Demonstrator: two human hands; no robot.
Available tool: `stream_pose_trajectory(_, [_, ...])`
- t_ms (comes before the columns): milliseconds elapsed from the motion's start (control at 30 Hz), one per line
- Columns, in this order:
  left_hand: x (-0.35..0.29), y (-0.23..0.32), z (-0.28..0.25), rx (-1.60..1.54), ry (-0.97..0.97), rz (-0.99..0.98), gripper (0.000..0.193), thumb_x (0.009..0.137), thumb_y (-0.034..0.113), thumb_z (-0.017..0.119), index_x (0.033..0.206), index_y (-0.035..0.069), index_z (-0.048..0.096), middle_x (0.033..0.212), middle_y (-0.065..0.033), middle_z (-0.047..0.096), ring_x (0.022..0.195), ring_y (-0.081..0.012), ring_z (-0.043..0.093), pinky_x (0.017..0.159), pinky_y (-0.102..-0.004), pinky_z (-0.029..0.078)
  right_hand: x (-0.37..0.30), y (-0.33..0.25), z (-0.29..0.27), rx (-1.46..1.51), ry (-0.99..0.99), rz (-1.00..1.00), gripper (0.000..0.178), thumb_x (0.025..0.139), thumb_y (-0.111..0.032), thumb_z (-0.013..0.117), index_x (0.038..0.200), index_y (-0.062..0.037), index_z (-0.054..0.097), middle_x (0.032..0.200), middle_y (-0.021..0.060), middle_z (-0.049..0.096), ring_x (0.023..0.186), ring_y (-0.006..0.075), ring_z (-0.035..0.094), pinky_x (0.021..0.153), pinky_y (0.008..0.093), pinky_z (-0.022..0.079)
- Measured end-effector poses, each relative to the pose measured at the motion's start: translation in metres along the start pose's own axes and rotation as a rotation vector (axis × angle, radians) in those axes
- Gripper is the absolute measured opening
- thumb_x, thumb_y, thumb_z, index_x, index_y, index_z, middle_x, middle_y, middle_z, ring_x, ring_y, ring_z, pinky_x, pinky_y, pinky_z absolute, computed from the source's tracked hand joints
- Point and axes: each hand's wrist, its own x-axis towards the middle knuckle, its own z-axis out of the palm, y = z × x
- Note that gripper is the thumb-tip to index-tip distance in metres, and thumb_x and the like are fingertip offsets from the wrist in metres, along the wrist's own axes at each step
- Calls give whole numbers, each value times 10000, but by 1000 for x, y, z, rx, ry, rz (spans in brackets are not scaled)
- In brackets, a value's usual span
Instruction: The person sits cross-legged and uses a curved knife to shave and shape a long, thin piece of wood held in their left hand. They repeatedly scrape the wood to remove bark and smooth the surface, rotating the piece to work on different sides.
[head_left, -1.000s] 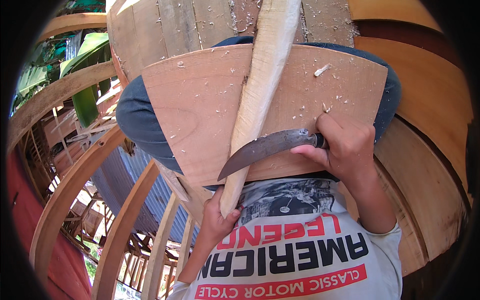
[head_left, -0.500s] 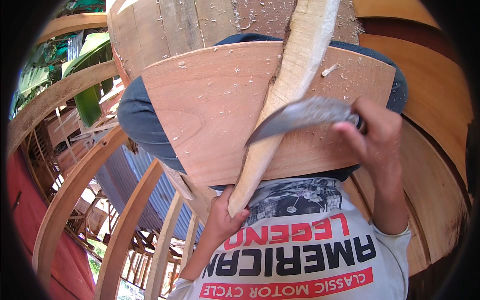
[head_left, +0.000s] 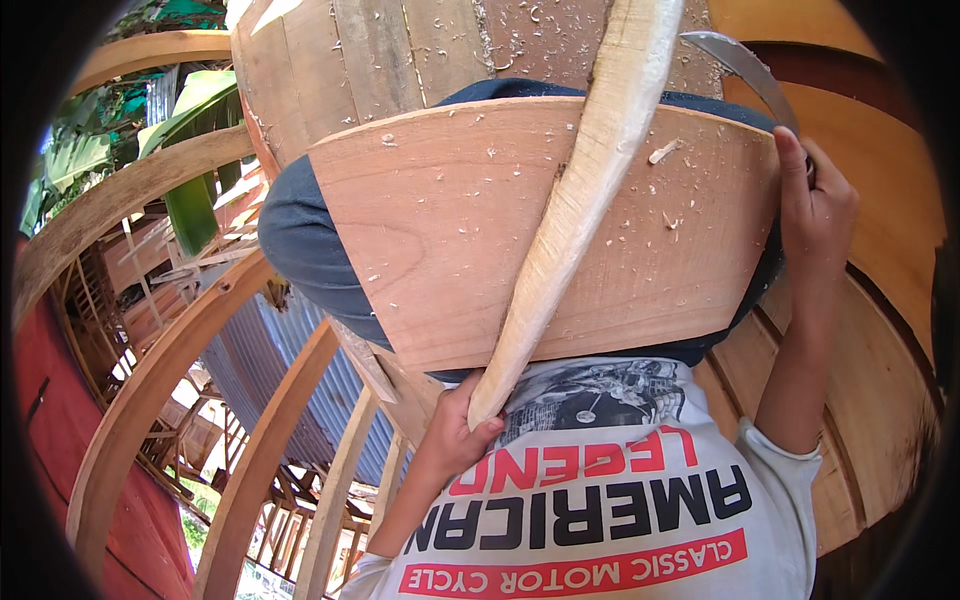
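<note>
A long, slightly curved piece of pale wood (head_left: 575, 225) slants across a flat wooden board (head_left: 430, 230) that lies over my lap. My left hand (head_left: 460, 430) is closed round the near end of this piece, by my shirt. Out to the right, beside the board's right edge, my right hand (head_left: 815, 195) grips a machete (head_left: 745, 68) with a broad curved blade. The blade points up and to the left, apart from the wood. Its handle is mostly hidden in my fingers. Shavings (head_left: 664, 151) lie scattered on the board.
Planking (head_left: 370, 60) strewn with shavings lies beyond my knees. Curved timber ribs (head_left: 270, 440) stand to the left, with corrugated metal sheets (head_left: 325, 370) below. Broad curved planks (head_left: 850, 180) rise on the right. Green leaves (head_left: 195, 150) hang at the far left.
My right hand has swung the machete from over the pale wood up and out to the right. My left hand keeps its hold. The whole view has shifted slightly.
</note>
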Motion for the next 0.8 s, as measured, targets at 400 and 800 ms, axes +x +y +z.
stream_pose_trajectory(400, [2,-2,0,83,0,-4,711,798,622,569,1026,-49,524,710,-133,571,654,-223,589,619,-311,458,-59,-35,10,-24,-320,-495,537,657,-538,734,578,-86,455,478,55,441,402,219,480,391,319,379])
stream_pose_trajectory(800, [1,-6,11,78,79,69,671,805,566,595,1034,-59,508,687,-136,535,617,-226,556,604,-313,444,-2,1,13,80,2,110,628,740,-646,638,597,-58,469,505,14,299,478,113,331,459,281,291])
